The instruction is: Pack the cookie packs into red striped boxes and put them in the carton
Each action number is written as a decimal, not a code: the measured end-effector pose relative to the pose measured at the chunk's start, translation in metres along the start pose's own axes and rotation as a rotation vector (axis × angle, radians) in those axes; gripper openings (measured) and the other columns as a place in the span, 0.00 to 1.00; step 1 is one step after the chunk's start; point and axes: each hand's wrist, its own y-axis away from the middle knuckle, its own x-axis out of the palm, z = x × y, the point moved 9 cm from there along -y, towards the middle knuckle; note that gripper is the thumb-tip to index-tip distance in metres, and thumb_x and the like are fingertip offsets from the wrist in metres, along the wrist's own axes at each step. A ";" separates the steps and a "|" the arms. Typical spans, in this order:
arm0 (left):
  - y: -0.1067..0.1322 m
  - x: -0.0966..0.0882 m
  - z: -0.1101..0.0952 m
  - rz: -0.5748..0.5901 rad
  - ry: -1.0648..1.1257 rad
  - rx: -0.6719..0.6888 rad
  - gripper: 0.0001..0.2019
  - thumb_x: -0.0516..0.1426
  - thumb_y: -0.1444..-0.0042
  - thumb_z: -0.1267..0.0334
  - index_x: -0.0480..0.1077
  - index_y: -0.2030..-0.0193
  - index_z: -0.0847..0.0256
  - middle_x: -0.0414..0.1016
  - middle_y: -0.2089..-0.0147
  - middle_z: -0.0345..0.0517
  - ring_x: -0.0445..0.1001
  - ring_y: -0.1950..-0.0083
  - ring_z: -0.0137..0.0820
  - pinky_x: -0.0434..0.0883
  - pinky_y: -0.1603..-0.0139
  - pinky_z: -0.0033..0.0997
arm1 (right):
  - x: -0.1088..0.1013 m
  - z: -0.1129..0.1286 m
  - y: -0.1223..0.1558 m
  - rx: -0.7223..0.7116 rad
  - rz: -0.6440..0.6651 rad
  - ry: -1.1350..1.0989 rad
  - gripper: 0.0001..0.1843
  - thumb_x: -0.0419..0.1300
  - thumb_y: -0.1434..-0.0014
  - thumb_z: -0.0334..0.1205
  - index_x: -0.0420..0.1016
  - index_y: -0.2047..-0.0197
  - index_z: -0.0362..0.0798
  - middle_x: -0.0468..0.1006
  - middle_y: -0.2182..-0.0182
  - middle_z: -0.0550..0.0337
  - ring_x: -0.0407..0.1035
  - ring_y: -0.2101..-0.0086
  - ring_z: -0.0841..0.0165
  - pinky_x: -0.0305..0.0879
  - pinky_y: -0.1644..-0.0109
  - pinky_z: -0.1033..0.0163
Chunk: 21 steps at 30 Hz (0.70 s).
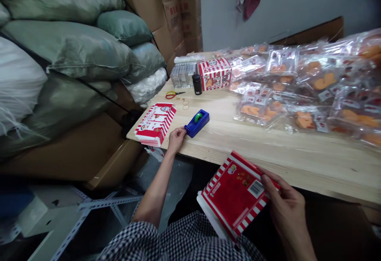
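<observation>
My right hand (pixel 285 199) grips a red-and-white striped carton (pixel 235 197) by its right edge, with a barcode facing up. The carton hangs over my lap in front of the table edge, a white flap sticking out at its lower left. At the cutter end of a blue tape dispenser (pixel 197 124), my left hand (pixel 176 139) is closed in a pinch; whatever lies between its fingertips is too small to make out. The dispenser carries a small green-cored roll. Left of it lies a stack of flat striped cartons (pixel 156 124).
Scissors (pixel 174 94), a rubber band (pixel 185 103), a black bottle (pixel 197 84) and an upright striped box (pixel 214 73) are on the wooden table (pixel 214 142). Clear packs with orange pieces (pixel 262 108) cover its right side. Stuffed sacks (pixel 71 50) are piled at the left.
</observation>
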 end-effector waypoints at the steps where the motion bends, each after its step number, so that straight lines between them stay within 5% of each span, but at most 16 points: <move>1: 0.002 -0.004 -0.003 -0.022 -0.023 0.011 0.11 0.64 0.52 0.57 0.74 0.75 0.64 0.80 0.57 0.53 0.75 0.55 0.37 0.70 0.49 0.37 | 0.002 0.005 0.002 -0.039 -0.006 0.007 0.20 0.71 0.45 0.48 0.82 0.50 0.53 0.86 0.58 0.56 0.82 0.63 0.62 0.79 0.62 0.65; 6: 0.046 0.006 -0.050 -0.013 0.002 0.057 0.10 0.63 0.47 0.57 0.76 0.68 0.63 0.76 0.68 0.43 0.73 0.66 0.31 0.72 0.57 0.32 | 0.017 0.054 0.030 -0.424 -0.039 0.209 0.11 0.66 0.40 0.41 0.83 0.53 0.53 0.82 0.50 0.55 0.76 0.49 0.60 0.74 0.46 0.60; 12: 0.158 0.081 -0.143 0.386 0.303 -0.036 0.10 0.64 0.42 0.61 0.79 0.56 0.61 0.77 0.70 0.41 0.75 0.70 0.26 0.73 0.62 0.25 | 0.046 0.101 0.074 -0.926 0.050 0.382 0.18 0.62 0.40 0.23 0.80 0.50 0.50 0.79 0.45 0.51 0.75 0.47 0.57 0.73 0.44 0.48; 14: 0.183 0.099 -0.160 0.488 0.444 -0.128 0.25 0.65 0.43 0.64 0.71 0.39 0.54 0.77 0.70 0.38 0.74 0.73 0.24 0.74 0.65 0.25 | 0.053 0.104 0.079 -0.990 0.102 0.429 0.21 0.60 0.41 0.20 0.79 0.49 0.49 0.78 0.44 0.49 0.74 0.47 0.56 0.74 0.45 0.48; 17: 0.197 0.116 -0.165 0.562 0.569 -0.241 0.45 0.66 0.44 0.65 0.47 0.26 0.47 0.78 0.69 0.37 0.74 0.74 0.24 0.74 0.67 0.25 | 0.056 0.105 0.081 -1.030 0.137 0.456 0.23 0.60 0.41 0.18 0.78 0.47 0.49 0.76 0.43 0.49 0.74 0.46 0.56 0.75 0.46 0.49; 21: 0.196 0.123 -0.145 0.527 0.567 -0.314 0.48 0.67 0.46 0.65 0.44 0.25 0.54 0.79 0.70 0.40 0.75 0.74 0.24 0.74 0.66 0.23 | 0.060 0.105 0.084 -1.063 0.145 0.488 0.25 0.60 0.41 0.17 0.77 0.45 0.49 0.75 0.42 0.49 0.73 0.45 0.58 0.75 0.45 0.50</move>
